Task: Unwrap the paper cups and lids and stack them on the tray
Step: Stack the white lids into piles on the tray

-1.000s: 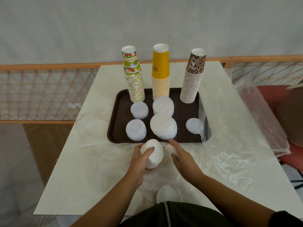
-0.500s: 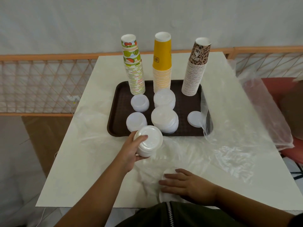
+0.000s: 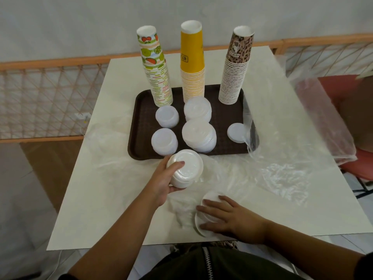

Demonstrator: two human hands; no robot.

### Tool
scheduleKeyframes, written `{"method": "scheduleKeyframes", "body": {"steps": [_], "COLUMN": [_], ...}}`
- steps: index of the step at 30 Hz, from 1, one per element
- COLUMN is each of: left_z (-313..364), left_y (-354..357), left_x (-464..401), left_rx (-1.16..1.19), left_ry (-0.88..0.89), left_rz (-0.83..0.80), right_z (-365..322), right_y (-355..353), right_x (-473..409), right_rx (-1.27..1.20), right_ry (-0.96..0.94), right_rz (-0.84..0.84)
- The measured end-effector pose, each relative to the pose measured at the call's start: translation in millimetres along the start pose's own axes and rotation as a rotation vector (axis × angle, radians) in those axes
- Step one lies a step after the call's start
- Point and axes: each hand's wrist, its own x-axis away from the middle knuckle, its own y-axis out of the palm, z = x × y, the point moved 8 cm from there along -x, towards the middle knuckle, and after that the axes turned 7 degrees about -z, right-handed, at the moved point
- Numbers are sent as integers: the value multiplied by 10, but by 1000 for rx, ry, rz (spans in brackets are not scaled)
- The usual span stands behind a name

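A dark brown tray [image 3: 139,126] carries three upside-down cup stacks: fruit-print [image 3: 157,77], yellow [image 3: 192,65] and leopard-print [image 3: 235,71]. In front of them on the tray sit several white lid piles [image 3: 198,136] and a single lid [image 3: 236,132]. My left hand [image 3: 163,178] grips a stack of white lids [image 3: 187,168] just before the tray's near edge. My right hand [image 3: 228,217] lies fingers spread on more white lids [image 3: 205,219] near the table's front edge; whether it grips them is unclear.
Clear plastic wrap [image 3: 278,174] is spread over the white table [image 3: 101,199] and drapes over the tray's right end. A plastic bag [image 3: 323,122] hangs off the right side by a red chair [image 3: 363,164]. A wooden lattice rail [image 3: 40,98] runs behind.
My left hand carried its lid stack forward to the tray's near edge, turning it flat side up. My right hand drew back to the table's front edge onto other lids.
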Motion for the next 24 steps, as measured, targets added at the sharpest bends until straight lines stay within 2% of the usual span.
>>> {"method": "scheduleKeyframes", "body": {"steps": [7, 16, 19, 22, 24], "left_z": [25, -116, -124, -132, -141], "left_y": [63, 44, 22, 20, 31], "left_x": [-23, -91, -97, -93, -91], "left_rx": [-21, -22, -24, -55, -68], "left_ry": [19, -58, -59, -53, -52], "left_rz": [-26, 3, 9, 2, 2], "right_z": [-70, -104, 178, 697, 1055], "right_y": [18, -200, -538, -979, -1113], "right_x": [81, 209, 260, 376, 368], "right_rx": [90, -147, -372, -811, -1154], "right_ry": [14, 43, 229, 600, 716], "right_rz": [-8, 263, 465, 711, 814]}}
